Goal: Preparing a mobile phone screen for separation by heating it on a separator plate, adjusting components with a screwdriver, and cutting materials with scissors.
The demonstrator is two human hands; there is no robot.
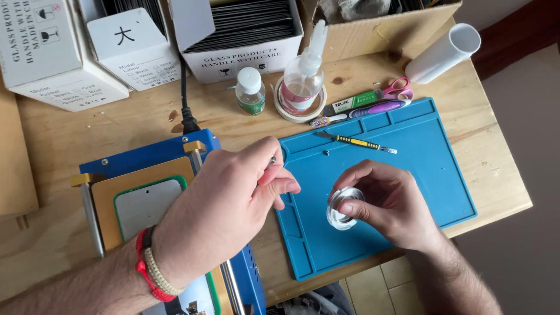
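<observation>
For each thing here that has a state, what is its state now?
left hand: closed on a thin tool, tip barely showing
right hand: holding the roll of clear tape over the blue mat
small bottle: capped, upright
spray bottle: upright inside a tape ring
white tube: lying, open end showing

The left hand (pixel 233 192) covers almost all of the thin tool (pixel 272 159) pinched in its fingers; only a small metal tip shows, too small to tell what kind it is. The right hand (pixel 388 204) hides part of the small silvery reel (pixel 341 207). The blue machine (pixel 146 169) runs off the bottom edge, partly under the left forearm. The white boxes (pixel 52 52) and the cardboard box (pixel 373 29) are cut off at the top edge.
</observation>
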